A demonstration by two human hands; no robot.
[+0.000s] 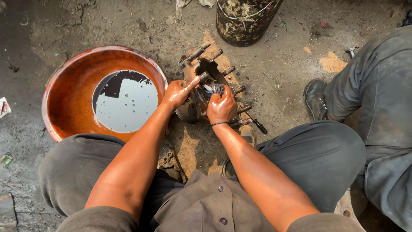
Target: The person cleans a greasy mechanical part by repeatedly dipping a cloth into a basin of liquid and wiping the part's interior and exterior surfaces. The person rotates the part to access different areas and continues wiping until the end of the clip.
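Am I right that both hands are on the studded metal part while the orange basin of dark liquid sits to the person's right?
Not quite: the head view shows the orange basin on the person's left. Both the left hand and right hand are indeed on the studded metal part.

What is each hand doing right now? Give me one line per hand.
Left hand: fingers extended, pressing on the rusty studded metal housing, nothing gripped.
Right hand: closed around a grey gear in the housing.

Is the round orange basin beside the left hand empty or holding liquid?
Holding liquid: the round orange basin has a dark, reflective pool covering its bottom; sides are bare.
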